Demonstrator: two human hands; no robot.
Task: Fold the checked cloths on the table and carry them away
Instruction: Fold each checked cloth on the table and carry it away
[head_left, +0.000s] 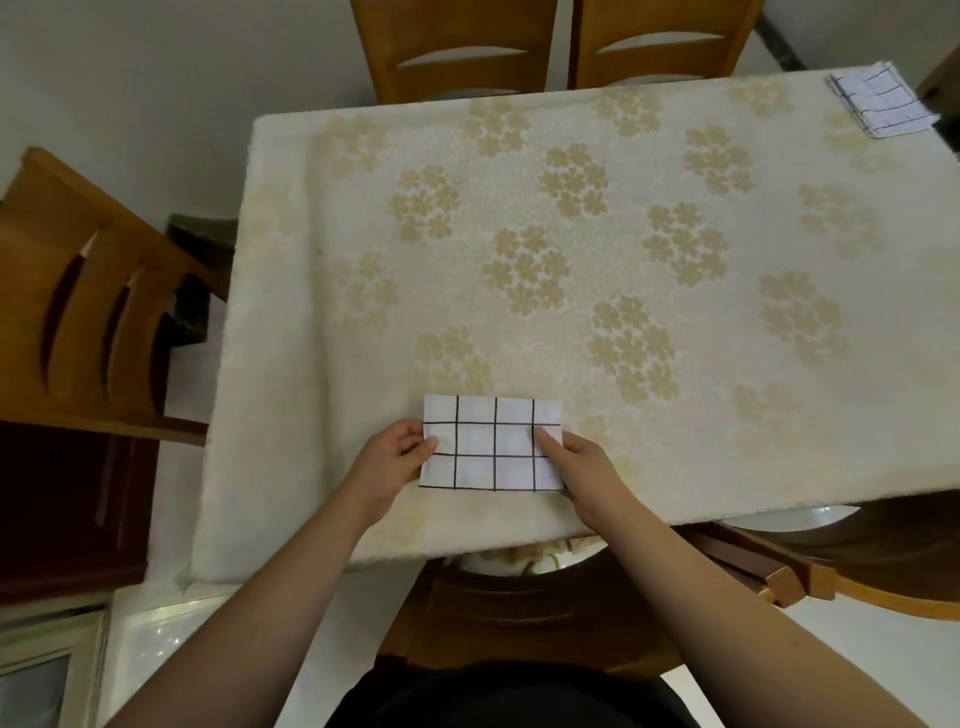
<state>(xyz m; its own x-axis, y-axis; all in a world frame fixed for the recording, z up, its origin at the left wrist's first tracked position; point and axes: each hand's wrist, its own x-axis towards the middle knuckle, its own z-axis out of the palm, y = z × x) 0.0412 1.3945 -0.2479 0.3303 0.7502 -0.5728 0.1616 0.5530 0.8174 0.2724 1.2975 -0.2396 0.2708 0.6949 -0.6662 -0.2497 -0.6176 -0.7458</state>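
— At the near edge of the table (322, 312), how far have we got with the folding?

— Going left to right: our left hand (397, 452) holds the left side of the checked cloth (491, 441), thumb on top and fingers curled at its edge, so it looks like a pinch. The cloth lies flat on the flowered table cover, already down to a small neat rectangle of grid squares, close to the edge nearest us.

— And the other side?

— Our right hand (574, 457) is at the cloth's right edge, with one finger laid out along the top and the rest tucked under or beside the edge. We'd call that a grip too, though how far the lower fingers reach under is hidden.

— So this one is done?

— Folded, we'd judge, or one fold short of it. It hasn't left the table.

— Anything further right?

— At the far right corner, well apart from us, a stack of folded cloths (883, 101) with the same dark grid sits on the table. How many pieces are in it we can't tell.

— What's left, then?

— By our reckoning, finish this piece, join it with that stack, and carry the lot away. None of the carrying is done yet.
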